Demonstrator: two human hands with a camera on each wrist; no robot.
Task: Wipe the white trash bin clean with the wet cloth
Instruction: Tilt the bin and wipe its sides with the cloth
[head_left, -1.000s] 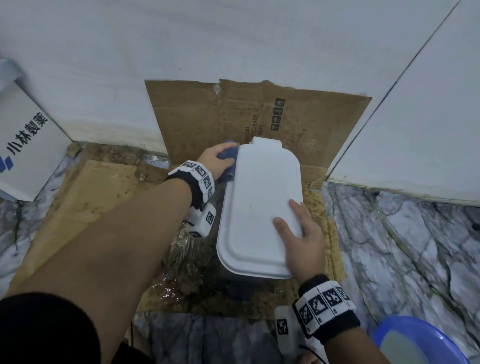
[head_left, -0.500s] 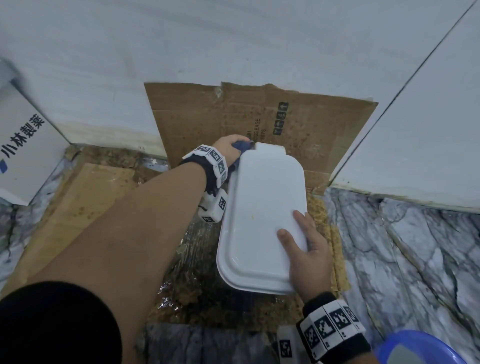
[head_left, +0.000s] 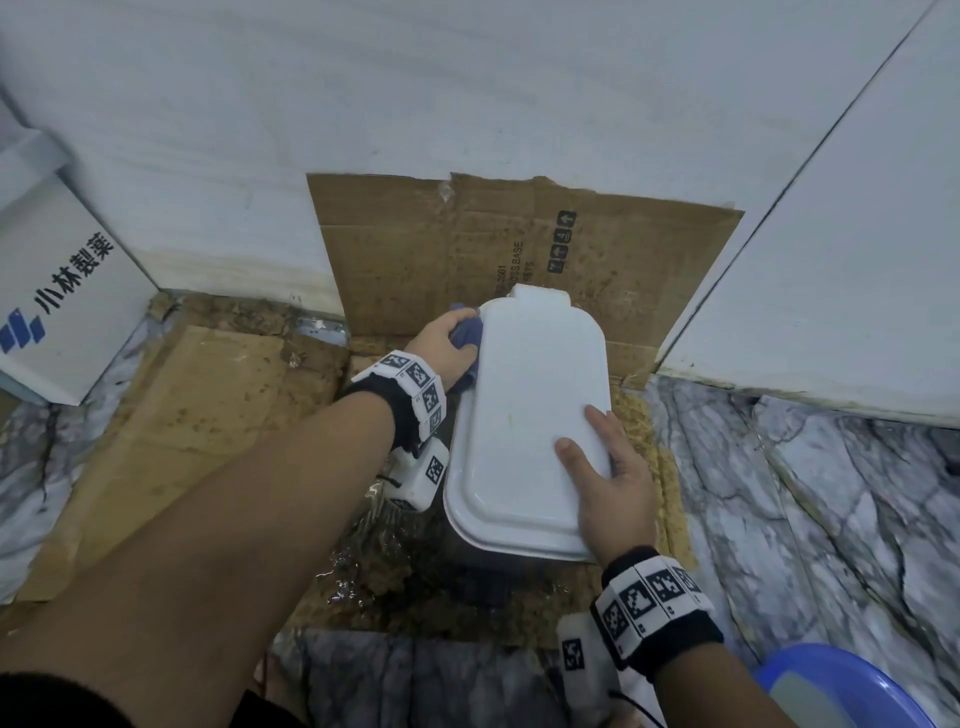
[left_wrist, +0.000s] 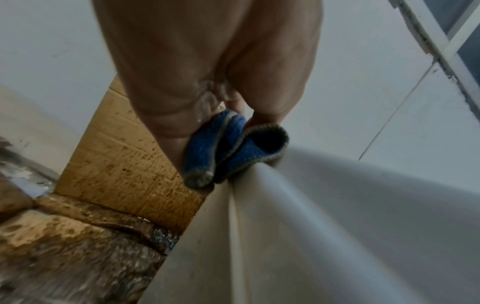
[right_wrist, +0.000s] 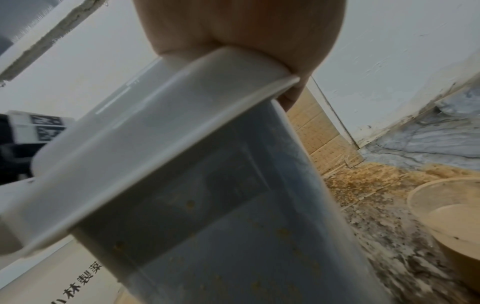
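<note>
Since a second ago I see my left hand (head_left: 445, 347) has slid with the folded blue wet cloth (head_left: 466, 344) from the lid's left edge up toward its upper left corner, while my right hand (head_left: 609, 486) has stayed on the lower right of the lid. In the head view the white plastic trash bin with its closed rounded-rectangle lid (head_left: 524, 426) sits at the frame's centre on soaked, stained brown cardboard (head_left: 395, 249); a white printed box (head_left: 62, 291) is at the left, a blue plastic basin (head_left: 852, 686) at the lower right corner. My right thumb and forefinger lie straight and flat on the lid. In the left wrist view my left hand (left_wrist: 207, 72) grips the cloth (left_wrist: 228, 144), curled round it, the cloth touching the white bin edge (left_wrist: 324, 226) at centre frame. In the right wrist view the heel of my right hand (right_wrist: 246, 30) at the top presses the lid rim (right_wrist: 161, 148); the speckled grey bin wall (right_wrist: 233, 236) runs downward, and a round tub of brownish water (right_wrist: 457, 222) stands at the right edge.
</note>
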